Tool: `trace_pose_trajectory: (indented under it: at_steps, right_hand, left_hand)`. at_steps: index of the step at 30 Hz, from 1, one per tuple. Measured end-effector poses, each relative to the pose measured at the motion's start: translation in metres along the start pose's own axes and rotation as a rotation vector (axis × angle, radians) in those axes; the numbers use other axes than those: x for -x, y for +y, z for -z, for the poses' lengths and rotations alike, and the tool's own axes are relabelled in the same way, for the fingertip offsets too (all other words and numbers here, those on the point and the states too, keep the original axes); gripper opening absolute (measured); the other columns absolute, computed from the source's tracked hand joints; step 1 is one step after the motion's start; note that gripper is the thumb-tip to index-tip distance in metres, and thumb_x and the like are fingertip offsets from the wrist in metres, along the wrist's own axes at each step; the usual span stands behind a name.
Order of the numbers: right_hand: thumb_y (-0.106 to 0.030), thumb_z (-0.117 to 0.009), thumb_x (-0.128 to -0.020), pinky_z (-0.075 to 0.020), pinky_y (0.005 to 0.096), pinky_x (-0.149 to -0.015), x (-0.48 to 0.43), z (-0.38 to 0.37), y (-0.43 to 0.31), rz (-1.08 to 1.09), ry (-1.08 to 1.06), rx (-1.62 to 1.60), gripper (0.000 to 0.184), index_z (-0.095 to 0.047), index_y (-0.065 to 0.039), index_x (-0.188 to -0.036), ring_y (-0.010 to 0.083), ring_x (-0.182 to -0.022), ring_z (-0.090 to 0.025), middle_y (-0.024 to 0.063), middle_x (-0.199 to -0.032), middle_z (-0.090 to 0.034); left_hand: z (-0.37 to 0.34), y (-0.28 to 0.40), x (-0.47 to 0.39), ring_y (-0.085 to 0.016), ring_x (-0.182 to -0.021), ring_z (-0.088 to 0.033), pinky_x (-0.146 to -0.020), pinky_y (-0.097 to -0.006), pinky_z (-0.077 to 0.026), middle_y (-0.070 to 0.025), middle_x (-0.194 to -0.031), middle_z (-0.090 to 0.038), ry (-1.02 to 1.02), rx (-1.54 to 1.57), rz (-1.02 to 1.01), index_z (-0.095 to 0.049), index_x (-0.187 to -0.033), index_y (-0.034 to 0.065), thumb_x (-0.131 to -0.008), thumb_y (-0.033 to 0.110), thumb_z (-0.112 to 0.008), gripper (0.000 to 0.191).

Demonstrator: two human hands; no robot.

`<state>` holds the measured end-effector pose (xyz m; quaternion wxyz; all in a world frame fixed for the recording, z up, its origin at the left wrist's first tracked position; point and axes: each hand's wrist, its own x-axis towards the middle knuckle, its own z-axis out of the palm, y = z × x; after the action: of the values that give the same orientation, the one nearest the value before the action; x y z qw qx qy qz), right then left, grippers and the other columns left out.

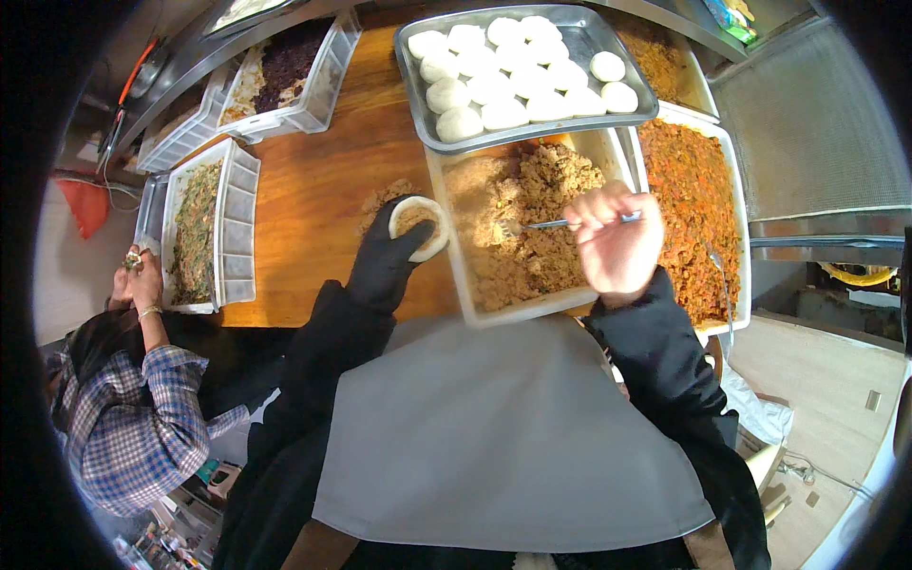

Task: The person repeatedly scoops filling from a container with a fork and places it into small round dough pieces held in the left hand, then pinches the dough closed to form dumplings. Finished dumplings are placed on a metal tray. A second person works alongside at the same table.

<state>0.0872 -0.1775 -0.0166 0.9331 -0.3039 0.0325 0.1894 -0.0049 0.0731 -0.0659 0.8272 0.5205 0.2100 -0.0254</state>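
Note:
My left hand [388,246], in a black glove, cups a round dough wrapper [436,244] with crumbly brown filling inside it. The bare right hand [618,239] grips the handle of a metal spoon or spatula [548,224], whose far end rests in the brown filling [552,246]. That filling lies in a white plastic tub [464,288] between my hands. Some loose filling [385,198] is on the wooden table just behind my left hand. Above the tub, a metal tray [534,132] holds several round white dough buns [504,114].
A tub of reddish-orange filling [691,214] with a utensil stands at right, another filling tub [652,64] behind it. At left are a tub of green-flecked filling [196,235] and one of dark filling [292,64]. A co-worker in a checked shirt [135,427] handles food at far left.

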Motion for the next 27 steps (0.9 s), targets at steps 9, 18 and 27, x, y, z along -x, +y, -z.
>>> trace_pose_trajectory:
  at_steps: [9,18,27]
  right_hand:
    - [-0.025,-0.049,-0.084,-0.0287,0.0303,-0.064,0.026,-0.037,-0.039,0.019,-0.073,-0.109,0.027,-0.032,-0.016,-0.065,0.0122,-0.057,-0.025,-0.0036,-0.059,-0.024]
    - [-0.037,-0.044,-0.096,-0.0308,0.0314,-0.064,0.035,-0.032,-0.022,0.118,0.083,0.37,0.039,-0.032,-0.013,-0.067,0.0163,-0.061,-0.033,-0.0002,-0.063,-0.029]
    - [-0.045,-0.048,-0.092,-0.0249,0.0326,-0.062,0.069,-0.052,-0.031,0.406,-0.23,0.178,0.044,-0.027,-0.014,-0.068,0.0144,-0.059,-0.025,-0.0027,-0.059,-0.024]
  left_hand:
    - [-0.047,-0.005,0.004,-0.016,-0.104,-0.057,-0.091,-0.0307,-0.047,-0.0075,-0.111,-0.058,-0.271,-0.239,-0.055,-0.052,-0.122,0.0035,-0.089,0.013,-0.064,0.036]
    - [-0.043,0.007,0.007,-0.02,-0.108,-0.058,-0.094,-0.0338,-0.049,-0.009,-0.114,-0.059,-0.317,0.119,0.151,-0.05,-0.126,0.0029,-0.09,0.009,-0.059,0.037]
    - [-0.06,-0.006,0.002,-0.014,-0.104,-0.055,-0.09,-0.0297,-0.046,-0.0073,-0.112,-0.056,-0.239,-0.342,-0.114,-0.053,-0.121,0.0037,-0.091,0.016,-0.061,0.033]
